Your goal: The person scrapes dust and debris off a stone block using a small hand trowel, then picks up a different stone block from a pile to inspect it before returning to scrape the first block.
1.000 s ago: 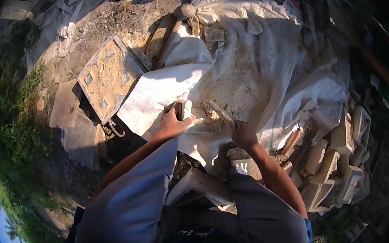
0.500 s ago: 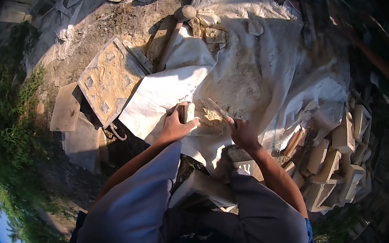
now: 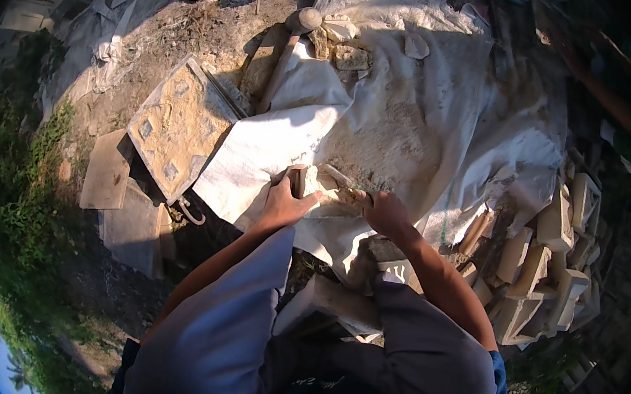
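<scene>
My left hand (image 3: 287, 203) is closed around a pale, stone-like block (image 3: 308, 182), with the thumb along its near side. The block stands on edge at the near part of a white woven sheet (image 3: 274, 146). My right hand (image 3: 388, 215) is closed on the handle of a narrow bladed tool (image 3: 341, 176), whose exact kind I cannot make out. Its blade slants up and left, with its far end close to the block. Pale crumbs and powder (image 3: 346, 196) lie beneath the tool. Between my knees sits a dark block (image 3: 383, 250).
A wooden mallet (image 3: 305, 20) with a round head lies beyond the sheet's left part, beside rough stone chunks (image 3: 351, 58). At left is a dusty patterned slab (image 3: 180, 129). Cut pale blocks (image 3: 546, 271) are piled at right. Another person's arm (image 3: 617, 106) shows at upper right.
My right hand has shifted slightly left with the bladed tool, bringing its blade nearer the block. My left hand stays in place around the block.
</scene>
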Action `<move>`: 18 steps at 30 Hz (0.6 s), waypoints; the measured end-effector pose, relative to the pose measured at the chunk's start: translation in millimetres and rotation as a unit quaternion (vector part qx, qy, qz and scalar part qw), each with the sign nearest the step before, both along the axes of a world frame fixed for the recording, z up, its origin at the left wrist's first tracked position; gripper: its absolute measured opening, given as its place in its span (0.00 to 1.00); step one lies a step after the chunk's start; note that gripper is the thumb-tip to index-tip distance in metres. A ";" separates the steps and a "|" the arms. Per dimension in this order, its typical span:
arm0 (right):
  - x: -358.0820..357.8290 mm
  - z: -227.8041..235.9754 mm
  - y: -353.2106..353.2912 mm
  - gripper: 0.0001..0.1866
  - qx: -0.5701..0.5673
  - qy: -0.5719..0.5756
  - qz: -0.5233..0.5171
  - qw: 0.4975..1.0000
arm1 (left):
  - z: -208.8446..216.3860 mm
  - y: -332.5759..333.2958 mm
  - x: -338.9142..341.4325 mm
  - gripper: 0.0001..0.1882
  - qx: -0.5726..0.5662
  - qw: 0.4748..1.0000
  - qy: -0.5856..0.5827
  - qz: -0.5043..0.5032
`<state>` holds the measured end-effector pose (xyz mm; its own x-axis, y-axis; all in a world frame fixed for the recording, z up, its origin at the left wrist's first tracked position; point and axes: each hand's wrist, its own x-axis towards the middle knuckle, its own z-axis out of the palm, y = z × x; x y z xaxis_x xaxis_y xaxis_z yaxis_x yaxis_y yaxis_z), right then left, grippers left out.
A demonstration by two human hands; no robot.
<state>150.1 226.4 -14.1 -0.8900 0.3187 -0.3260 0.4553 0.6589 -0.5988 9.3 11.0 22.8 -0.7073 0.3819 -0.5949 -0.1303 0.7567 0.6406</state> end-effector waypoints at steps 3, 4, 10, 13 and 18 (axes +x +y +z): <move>7.1 -15.1 13.2 0.26 0.010 -0.023 0.030 0.999 | -0.5 0.6 -1.8 0.44 -0.005 1.000 -0.010 -0.013; 5.1 3.7 12.8 0.26 -0.030 -0.012 0.010 0.999 | -10.7 -8.2 -0.5 0.44 0.029 1.000 0.009 -0.001; 42.0 36.7 44.1 0.25 -0.069 0.031 -0.065 0.995 | -17.3 -6.0 0.1 0.47 0.015 1.000 0.017 -0.005; 45.3 26.4 44.1 0.28 -0.007 -0.045 -0.063 0.997 | -21.2 -9.0 1.6 0.46 0.039 0.999 0.035 -0.003; 39.7 16.8 53.2 0.32 0.012 -0.106 -0.045 0.993 | -22.1 -11.3 1.7 0.45 0.019 0.999 0.040 -0.016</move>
